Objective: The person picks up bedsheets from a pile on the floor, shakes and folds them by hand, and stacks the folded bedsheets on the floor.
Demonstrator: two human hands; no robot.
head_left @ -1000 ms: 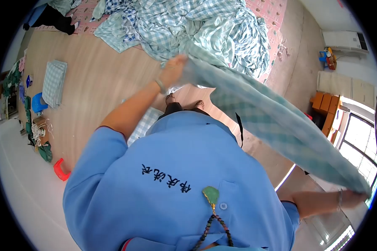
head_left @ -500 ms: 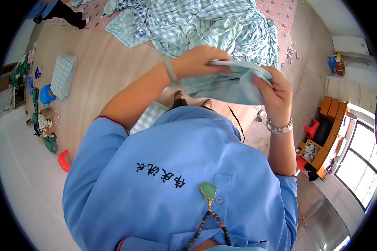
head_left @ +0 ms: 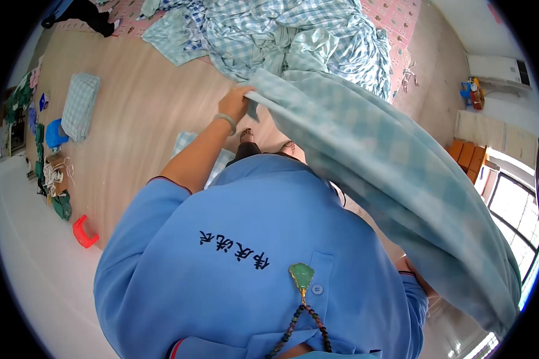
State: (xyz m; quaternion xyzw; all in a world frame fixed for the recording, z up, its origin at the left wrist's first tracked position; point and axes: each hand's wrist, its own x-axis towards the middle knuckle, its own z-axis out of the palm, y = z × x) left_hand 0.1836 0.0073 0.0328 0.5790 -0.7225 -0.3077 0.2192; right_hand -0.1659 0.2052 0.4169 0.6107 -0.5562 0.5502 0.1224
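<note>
My left hand [head_left: 234, 105] is closed on the edge of a pale green and white checked cloth [head_left: 365, 155], in front of my body. From there the cloth sweeps in a broad, blurred band down to the right. It covers my right hand completely; only a bit of the right arm [head_left: 414, 272] shows beside the sleeve. Beyond the cloth lies a large crumpled heap of checked cloths [head_left: 269, 36]. Close to my feet, partly behind my left arm, is another checked cloth [head_left: 188, 143].
A folded checked cloth [head_left: 81, 107] lies at the left of the wooden surface [head_left: 138, 90], near a blue stool [head_left: 55, 134]. A red stool [head_left: 85, 232] stands lower left. Another person's dark-clothed leg [head_left: 93, 15] shows at top left. Wooden furniture [head_left: 468, 157] stands at right.
The cloth, bunched between both hands before, is now spread out and swung to the right. My left hand has moved left and nearer; my right hand has gone out of sight behind the cloth.
</note>
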